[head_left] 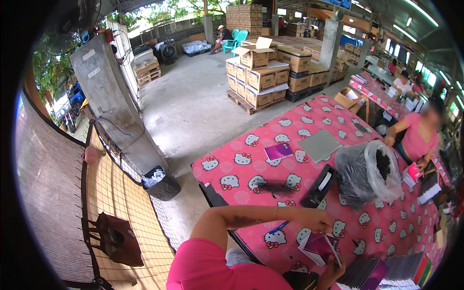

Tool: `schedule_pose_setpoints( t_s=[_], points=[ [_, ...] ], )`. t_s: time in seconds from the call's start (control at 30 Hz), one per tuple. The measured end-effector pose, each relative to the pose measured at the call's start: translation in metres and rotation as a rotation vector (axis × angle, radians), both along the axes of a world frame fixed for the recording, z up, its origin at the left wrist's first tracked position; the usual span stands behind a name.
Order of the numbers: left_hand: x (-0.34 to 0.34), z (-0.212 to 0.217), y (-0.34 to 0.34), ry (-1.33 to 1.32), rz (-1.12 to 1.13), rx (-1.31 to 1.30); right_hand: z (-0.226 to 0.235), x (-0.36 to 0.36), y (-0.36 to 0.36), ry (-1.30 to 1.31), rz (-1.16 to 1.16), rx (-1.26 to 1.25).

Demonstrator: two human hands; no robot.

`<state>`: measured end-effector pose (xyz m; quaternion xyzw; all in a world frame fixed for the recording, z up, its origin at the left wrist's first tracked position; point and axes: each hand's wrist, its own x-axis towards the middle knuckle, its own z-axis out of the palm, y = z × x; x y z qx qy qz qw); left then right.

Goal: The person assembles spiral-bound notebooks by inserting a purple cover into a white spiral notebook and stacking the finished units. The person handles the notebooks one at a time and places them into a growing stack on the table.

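My right hand [332,271] grips a small purple notebook [321,245] near the table's front edge, its white pages partly fanned. Just above the notebook's upper edge is my left hand [317,220], its fingers curled together; whatever they pinch is too small to make out. Beyond my left forearm lie several thin black binding coils [278,187] and a black tray-like holder [319,186] with a white strip in it. A blue pen-like stick [280,227] pokes out beside my forearm. Spiral-bound notebooks [403,266] stand in rows at the lower right.
The pink patterned table [232,198] also bears another purple notebook [279,152], a grey sheet [320,145] and a plastic bag of black coils [367,171]. A co-worker [418,133] handles booklets across the table. A bin [162,183] and stacked cartons [261,79] stand on the floor.
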<state>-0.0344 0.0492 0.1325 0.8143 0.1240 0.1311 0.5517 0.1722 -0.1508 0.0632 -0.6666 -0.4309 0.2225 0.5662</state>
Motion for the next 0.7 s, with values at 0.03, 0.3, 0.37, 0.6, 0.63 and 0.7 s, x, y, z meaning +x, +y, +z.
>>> schedule_pose_setpoints(
  t_s=[0.03, 0.3, 0.37, 0.6, 0.63, 0.7],
  points=[
    [0.001, 0.000, 0.005, 0.058, -0.055, -0.044, -0.001, 0.001, -0.002, 0.007, -0.023, -0.087],
    [0.003, -0.013, 0.004, -0.252, -0.004, 0.181, 0.011, -0.004, 0.004, -0.099, 0.028, 0.116],
    [0.004, -0.002, 0.005, -0.082, -0.021, -0.008, 0.010, -0.005, 0.004, -0.010, 0.009, 0.092],
    [0.006, 0.008, 0.006, -0.091, -0.079, 0.089, 0.017, -0.005, 0.003, -0.022, 0.051, 0.148],
    [0.007, 0.008, 0.002, -0.115, -0.025, 0.219, 0.022, -0.005, 0.003, -0.031, 0.061, 0.195],
    [0.014, 0.008, -0.006, -0.187, 0.057, 0.476, -0.006, 0.004, 0.000, 0.048, -0.031, 0.152]
  ],
)
